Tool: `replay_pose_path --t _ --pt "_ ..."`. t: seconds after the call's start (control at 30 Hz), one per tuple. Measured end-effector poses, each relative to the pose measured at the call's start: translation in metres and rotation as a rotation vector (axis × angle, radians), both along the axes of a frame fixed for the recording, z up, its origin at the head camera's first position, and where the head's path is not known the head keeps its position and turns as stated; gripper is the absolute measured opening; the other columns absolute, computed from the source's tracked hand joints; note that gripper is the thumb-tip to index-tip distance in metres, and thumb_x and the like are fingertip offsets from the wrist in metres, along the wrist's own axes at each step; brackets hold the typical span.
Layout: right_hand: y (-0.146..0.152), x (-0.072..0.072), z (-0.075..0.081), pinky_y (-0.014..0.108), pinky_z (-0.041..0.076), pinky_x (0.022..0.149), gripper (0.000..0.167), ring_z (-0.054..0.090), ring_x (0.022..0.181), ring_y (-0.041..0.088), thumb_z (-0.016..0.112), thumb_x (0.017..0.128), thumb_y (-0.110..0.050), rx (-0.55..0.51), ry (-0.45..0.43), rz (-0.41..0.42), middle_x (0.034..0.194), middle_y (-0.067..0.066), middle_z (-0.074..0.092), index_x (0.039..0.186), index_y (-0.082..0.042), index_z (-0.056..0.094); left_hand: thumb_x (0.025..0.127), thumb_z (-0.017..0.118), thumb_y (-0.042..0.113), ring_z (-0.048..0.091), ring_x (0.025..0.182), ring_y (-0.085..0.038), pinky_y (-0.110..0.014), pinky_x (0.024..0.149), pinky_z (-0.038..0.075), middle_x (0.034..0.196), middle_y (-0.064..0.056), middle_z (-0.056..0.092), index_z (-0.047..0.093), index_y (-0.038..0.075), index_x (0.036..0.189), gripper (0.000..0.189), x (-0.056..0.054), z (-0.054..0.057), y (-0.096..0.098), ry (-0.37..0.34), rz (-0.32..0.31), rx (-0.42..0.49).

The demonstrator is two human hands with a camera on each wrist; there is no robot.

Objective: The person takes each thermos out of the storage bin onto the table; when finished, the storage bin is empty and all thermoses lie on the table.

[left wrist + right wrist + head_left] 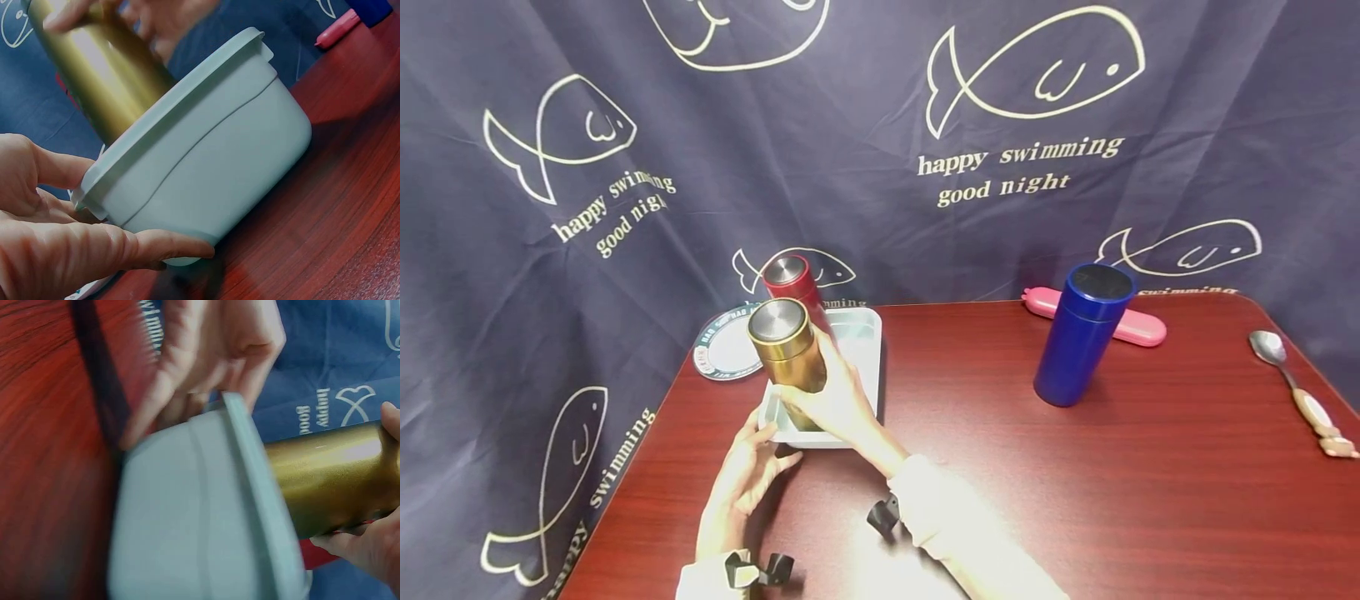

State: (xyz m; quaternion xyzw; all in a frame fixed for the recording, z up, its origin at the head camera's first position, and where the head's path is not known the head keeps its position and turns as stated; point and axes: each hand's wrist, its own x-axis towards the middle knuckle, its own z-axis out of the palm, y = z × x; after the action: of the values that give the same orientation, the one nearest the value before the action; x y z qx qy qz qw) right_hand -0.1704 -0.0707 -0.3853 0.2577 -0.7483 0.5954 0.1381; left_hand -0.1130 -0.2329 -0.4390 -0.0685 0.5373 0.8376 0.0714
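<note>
My right hand [838, 400] grips a gold thermos [790, 362] with a silver lid, fingers and thumb around its body. The thermos leans, its lower part inside a pale green plastic basin [212, 144]; whether its base touches the bottom is hidden. Behind it a red thermos [797, 282] stands in the same basin, partly covered by the gold one. My left hand [748, 467] holds the basin's near left corner, the thumb [175, 245] low against the wall and other fingers at the rim. In the right wrist view, the basin [169, 512] is blurred.
A round plate [730, 346] with a patterned rim lies left of the basin. Toward the right stands a blue thermos [1078, 342], with a pink case [1138, 327] behind it. A spoon [1309, 407] lies near the table's right edge. Dark fabric [865, 167] hangs behind the table.
</note>
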Motion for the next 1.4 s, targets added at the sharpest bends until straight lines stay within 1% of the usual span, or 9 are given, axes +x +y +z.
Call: replay_pose_path --t 0.1,0.23,0.43,0.67,0.77,0.9,1.0,1.23,1.4 --pt "0.006 0.002 0.011 0.036 0.05 0.094 0.083 0.061 0.111 0.017 0.085 0.074 -0.024 -0.038 -0.005 0.004 0.126 0.007 0.063 0.145 -0.013 0.041 0.103 0.029 0.005 0.013 0.146 -0.031 -0.075 0.106 0.008 0.136 -0.003 0.046 0.023 0.011 0.139 0.037 0.0 -0.001 -0.001 -0.009 0.012 -0.003" --pt "0.016 0.006 0.027 0.032 0.051 0.089 0.079 0.062 0.106 0.014 0.085 0.074 -0.025 -0.095 -0.022 0.004 0.122 0.003 0.064 0.141 -0.015 0.044 0.104 0.027 0.006 0.013 0.146 -0.031 -0.075 0.106 0.008 0.122 0.008 0.055 0.023 0.01 0.139 0.036 0.0 -0.002 -0.001 0.0 0.002 -0.006" --pt "0.033 0.008 0.048 0.034 0.055 0.086 0.076 0.065 0.103 0.019 0.086 0.073 -0.021 -0.14 0.022 -0.06 0.12 0.009 0.064 0.137 -0.009 0.046 0.104 0.027 0.006 0.013 0.146 -0.031 -0.076 0.105 0.007 0.122 0.006 0.056 0.026 0.01 0.138 0.034 0.0 -0.001 0.001 0.003 -0.007 -0.002" --pt "0.054 0.0 0.061 0.033 0.056 0.082 0.069 0.068 0.096 0.02 0.086 0.072 -0.017 -0.21 0.044 -0.133 0.111 0.01 0.068 0.13 -0.007 0.049 0.103 0.032 0.007 0.036 0.13 -0.018 -0.074 0.106 0.012 0.117 0.006 0.057 0.028 0.012 0.138 0.036 0.0 0.002 -0.002 -0.004 0.002 -0.029" --pt "0.063 -0.003 0.059 0.033 0.056 0.079 0.069 0.068 0.093 0.019 0.086 0.072 -0.018 -0.22 0.035 -0.171 0.109 0.009 0.069 0.13 -0.009 0.05 0.103 0.031 0.008 0.037 0.126 -0.015 -0.074 0.106 0.012 0.117 0.007 0.057 0.027 0.014 0.138 0.036 0.004 0.001 -0.006 -0.009 0.002 -0.037" --pt "0.081 -0.008 0.052 0.035 0.056 0.077 0.067 0.068 0.091 0.02 0.086 0.072 -0.019 -0.214 0.021 -0.234 0.108 0.009 0.07 0.129 -0.011 0.051 0.103 0.031 0.008 0.033 0.13 -0.017 -0.074 0.106 0.013 0.117 0.007 0.056 0.025 0.013 0.139 0.037 0.008 -0.001 -0.009 -0.018 -0.001 -0.047" --pt "0.099 -0.014 0.045 0.039 0.055 0.078 0.065 0.067 0.093 0.021 0.086 0.073 -0.019 -0.202 0.021 -0.294 0.108 0.01 0.07 0.127 -0.009 0.053 0.104 0.031 0.009 0.032 0.13 -0.016 -0.074 0.106 0.013 0.117 0.007 0.056 0.024 0.011 0.141 0.038 0.009 -0.002 -0.009 -0.018 -0.016 -0.054" --pt "0.141 -0.022 0.03 0.042 0.051 0.086 0.066 0.065 0.101 0.026 0.086 0.073 -0.017 -0.215 -0.052 -0.43 0.112 0.016 0.068 0.129 -0.007 0.053 0.103 0.034 0.009 0.05 0.115 -0.004 -0.074 0.106 0.013 0.114 0.008 0.059 0.027 0.012 0.137 0.035 0.007 0.001 -0.006 -0.018 -0.013 -0.047" --pt "0.165 -0.022 0.018 0.042 0.049 0.091 0.071 0.063 0.107 0.028 0.086 0.073 -0.017 -0.186 -0.102 -0.507 0.118 0.017 0.066 0.133 -0.007 0.051 0.102 0.035 0.009 0.046 0.12 -0.008 -0.075 0.106 0.011 0.117 0.008 0.058 0.026 0.013 0.14 0.039 0.005 0.004 -0.003 -0.012 -0.043 -0.041"
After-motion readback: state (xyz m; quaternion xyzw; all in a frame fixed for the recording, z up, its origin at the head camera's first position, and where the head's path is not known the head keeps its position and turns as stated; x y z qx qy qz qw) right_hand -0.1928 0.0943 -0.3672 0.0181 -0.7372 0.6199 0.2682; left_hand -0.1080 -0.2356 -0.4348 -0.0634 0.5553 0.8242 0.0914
